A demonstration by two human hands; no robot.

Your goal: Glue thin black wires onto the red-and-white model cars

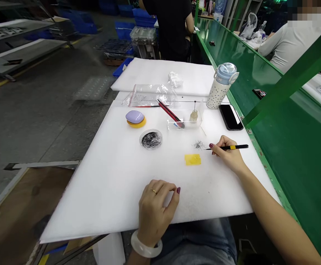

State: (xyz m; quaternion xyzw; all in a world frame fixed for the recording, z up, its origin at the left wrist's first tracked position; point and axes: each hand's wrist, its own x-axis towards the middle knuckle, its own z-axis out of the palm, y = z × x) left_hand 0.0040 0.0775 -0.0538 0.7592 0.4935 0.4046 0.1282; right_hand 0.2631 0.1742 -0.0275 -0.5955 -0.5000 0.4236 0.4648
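Observation:
My right hand (228,152) grips a thin black pen-like tool (240,147) with a yellow band. Its fine tip points left, just below a small loose pile of short black fibres (198,144). A yellow translucent piece (192,159) lies flat on the white foam-covered table (102,176), left of that hand. My left hand (157,206) rests near the table's front edge, thumb and index finger pinched together; anything between them is too small to make out. Further off, a round clear dish (151,139) holds many black fibres.
Behind the dish sits a lilac and orange oval case (135,117). A clear tray (185,127) holds a red-black cutter (171,114) and a small bottle (193,116). A phone (231,117), tumbler (222,86) and plastic bag (152,95) stand around. A green post (287,79) rises at right.

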